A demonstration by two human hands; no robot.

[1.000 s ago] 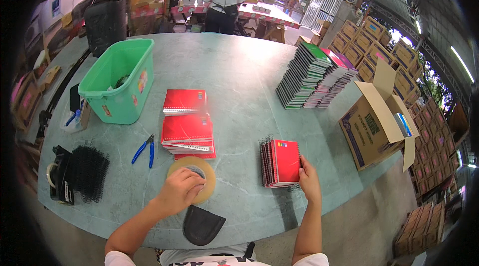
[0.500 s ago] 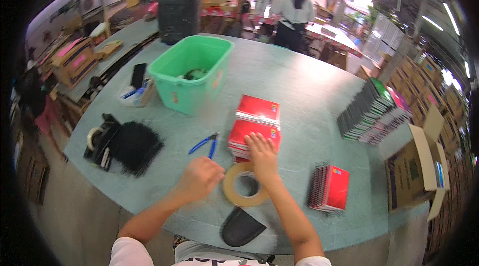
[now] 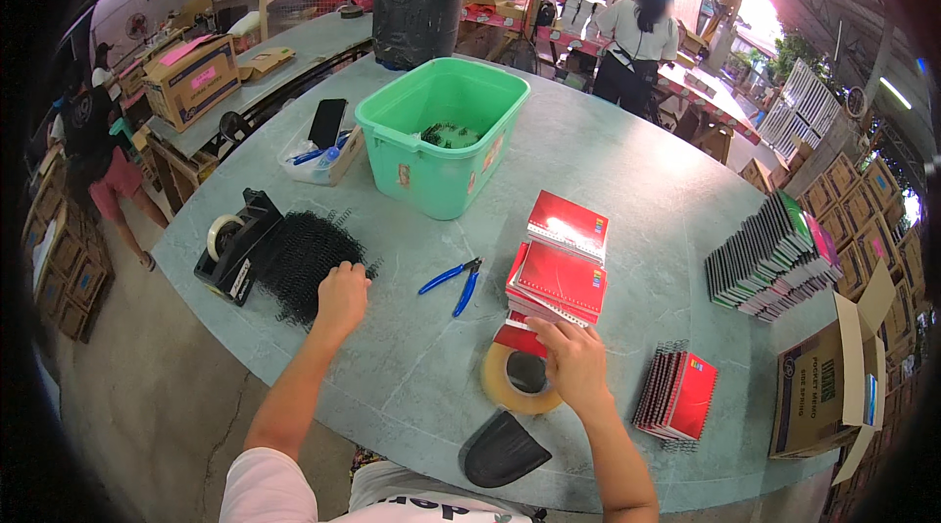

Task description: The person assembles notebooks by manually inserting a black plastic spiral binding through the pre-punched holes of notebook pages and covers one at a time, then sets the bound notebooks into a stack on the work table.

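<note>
Left of centre, the left hand (image 3: pixel 342 299), fingers bunched, is at the black coils (image 3: pixel 306 260), apparently selecting one, which calls for separating it cleanly; the right hand (image 3: pixel 575 366) bends over red notebooks (image 3: pixel 561 276) right of centre, any pinch unclear.

Red notebooks (image 3: pixel 561 278), black wire coils (image 3: pixel 309 258)

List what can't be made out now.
In the head view:
Whether the left hand holds any black coils: hidden beneath the hand.
Part of a red notebook near the tape roll: behind the right hand.
Most contents of the open carton: behind its wall and flaps.
Shirt: cut off by the lower edge.
</note>
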